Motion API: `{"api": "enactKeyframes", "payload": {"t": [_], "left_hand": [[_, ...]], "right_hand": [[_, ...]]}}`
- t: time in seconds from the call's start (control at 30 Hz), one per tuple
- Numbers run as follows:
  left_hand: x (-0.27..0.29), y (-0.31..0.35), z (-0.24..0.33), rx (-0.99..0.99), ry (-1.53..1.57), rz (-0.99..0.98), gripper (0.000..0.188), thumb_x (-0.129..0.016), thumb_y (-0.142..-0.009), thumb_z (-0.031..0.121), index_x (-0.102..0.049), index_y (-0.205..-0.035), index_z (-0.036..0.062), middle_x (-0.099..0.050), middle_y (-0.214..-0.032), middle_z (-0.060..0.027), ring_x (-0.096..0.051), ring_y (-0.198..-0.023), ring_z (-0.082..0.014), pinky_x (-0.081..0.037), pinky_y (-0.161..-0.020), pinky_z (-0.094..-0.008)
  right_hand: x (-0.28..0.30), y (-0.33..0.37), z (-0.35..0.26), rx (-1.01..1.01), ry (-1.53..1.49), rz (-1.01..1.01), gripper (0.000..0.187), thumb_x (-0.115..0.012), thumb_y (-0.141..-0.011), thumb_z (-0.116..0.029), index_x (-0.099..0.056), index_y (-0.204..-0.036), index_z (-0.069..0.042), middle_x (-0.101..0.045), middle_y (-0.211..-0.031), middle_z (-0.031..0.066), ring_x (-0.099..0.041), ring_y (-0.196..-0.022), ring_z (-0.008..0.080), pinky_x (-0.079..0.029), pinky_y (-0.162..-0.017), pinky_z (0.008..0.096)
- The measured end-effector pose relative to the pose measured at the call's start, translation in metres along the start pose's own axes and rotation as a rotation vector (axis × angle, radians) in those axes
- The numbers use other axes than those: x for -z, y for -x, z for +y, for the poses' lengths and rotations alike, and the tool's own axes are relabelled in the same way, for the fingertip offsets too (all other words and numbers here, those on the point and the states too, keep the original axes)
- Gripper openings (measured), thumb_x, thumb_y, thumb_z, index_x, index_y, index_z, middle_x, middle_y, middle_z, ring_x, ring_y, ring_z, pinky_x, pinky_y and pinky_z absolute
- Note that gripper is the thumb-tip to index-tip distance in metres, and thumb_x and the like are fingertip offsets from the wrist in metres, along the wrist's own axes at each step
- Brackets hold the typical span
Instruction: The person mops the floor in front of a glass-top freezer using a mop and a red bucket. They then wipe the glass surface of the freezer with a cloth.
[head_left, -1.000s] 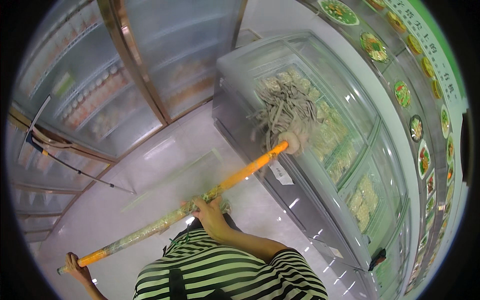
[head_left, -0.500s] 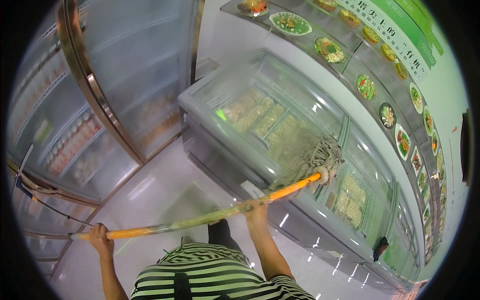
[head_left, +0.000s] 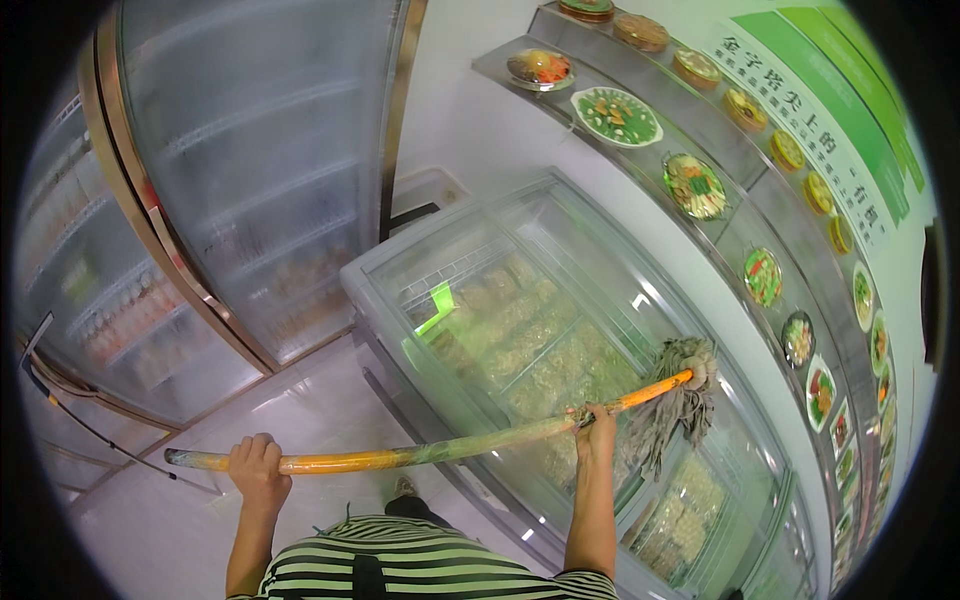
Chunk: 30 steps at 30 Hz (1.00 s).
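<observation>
Two bare forearms are pointing upward from the lower edge, the left one bending at the elbow side of a striped shirt [head_left: 420,560] and the right one extending farther forward over a chest freezer [head_left: 390,330]. The left hand [head_left: 258,470] is standing knuckles up, the right hand [head_left: 596,432] higher and well apart from it. One mop [head_left: 450,447] with an orange handle is slanting across the view, its grey strands [head_left: 675,405] hanging at the right end above the freezer's glass top; whether they are touching the glass, I cannot tell. Two large fridge doors [head_left: 270,170] are showing at upper left, one thin pole [head_left: 100,434] is leaning near them, and at least five plates of food [head_left: 617,117] are lining a shelf at upper right. Both hands are closing fully round the handle: the left is gripping near its bare end, the right near the strands
</observation>
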<state>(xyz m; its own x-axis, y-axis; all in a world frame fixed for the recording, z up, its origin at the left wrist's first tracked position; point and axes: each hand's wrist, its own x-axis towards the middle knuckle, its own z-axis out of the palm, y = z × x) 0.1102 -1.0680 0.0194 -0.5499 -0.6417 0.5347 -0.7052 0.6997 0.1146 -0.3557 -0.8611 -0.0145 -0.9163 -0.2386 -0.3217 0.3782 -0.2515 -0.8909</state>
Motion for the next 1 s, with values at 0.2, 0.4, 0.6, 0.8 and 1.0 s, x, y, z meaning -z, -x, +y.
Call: {"api": "enactKeyframes", "payload": {"t": [0.2, 0.4, 0.6, 0.8, 1.0], "left_hand": [[0.030, -0.033, 0.009, 0.036, -0.149, -0.003, 0.019, -0.058, -0.054, 0.000, -0.045, -0.067, 0.0046, -0.053, -0.076, -0.0107, -0.048, -0.066, -0.0285, -0.035, -0.056, -0.0384], [0.028, -0.039, 0.032, 0.188, -0.257, 0.013, 0.017, -0.056, -0.055, -0.002, -0.045, -0.067, 0.0036, -0.052, -0.075, -0.0107, -0.048, -0.067, -0.0293, -0.036, -0.057, -0.0390], [0.001, -0.065, 0.087, 0.250, -0.172, -0.039, 0.018, -0.056, -0.056, -0.003, -0.048, -0.071, 0.0032, -0.053, -0.078, -0.0120, -0.051, -0.070, -0.0301, -0.043, -0.058, -0.0394], [0.017, -0.053, 0.072, 0.334, -0.265, -0.084, 0.016, -0.057, -0.058, 0.001, -0.048, -0.072, 0.0053, -0.053, -0.078, -0.0096, -0.052, -0.069, -0.0271, -0.044, -0.055, -0.0365], [0.045, 0.029, 0.043, 0.435, -0.276, -0.095, 0.016, -0.058, -0.057, 0.002, -0.049, -0.070, 0.0060, -0.053, -0.076, -0.0088, -0.052, -0.067, -0.0269, -0.043, -0.055, -0.0379]], "right_hand": [[-0.059, -0.055, 0.008, -0.149, 0.094, -0.101, 0.016, -0.054, -0.083, -0.005, -0.042, -0.094, -0.007, -0.050, -0.077, 0.0076, -0.058, -0.065, 0.0236, -0.052, -0.055, 0.0401], [-0.153, -0.116, 0.029, -0.063, 0.093, -0.339, 0.023, -0.055, -0.081, -0.001, -0.042, -0.099, -0.007, -0.051, -0.079, 0.0087, -0.056, -0.064, 0.0226, -0.055, -0.058, 0.0441], [-0.249, -0.253, 0.058, -0.242, 0.145, -0.611, 0.024, -0.056, -0.078, 0.001, -0.045, -0.098, -0.006, -0.050, -0.076, 0.0074, -0.054, -0.064, 0.0208, -0.056, -0.062, 0.0435], [-0.315, -0.223, 0.090, -0.297, 0.069, -0.715, 0.011, -0.057, -0.075, 0.002, -0.053, -0.082, -0.006, -0.052, -0.074, 0.0044, -0.055, -0.065, 0.0200, -0.056, -0.061, 0.0430], [-0.298, -0.149, 0.125, -0.283, 0.059, -0.718, 0.008, -0.057, -0.077, 0.000, -0.054, -0.081, -0.005, -0.055, -0.075, 0.0053, -0.057, -0.067, 0.0196, -0.056, -0.061, 0.0425]]}}
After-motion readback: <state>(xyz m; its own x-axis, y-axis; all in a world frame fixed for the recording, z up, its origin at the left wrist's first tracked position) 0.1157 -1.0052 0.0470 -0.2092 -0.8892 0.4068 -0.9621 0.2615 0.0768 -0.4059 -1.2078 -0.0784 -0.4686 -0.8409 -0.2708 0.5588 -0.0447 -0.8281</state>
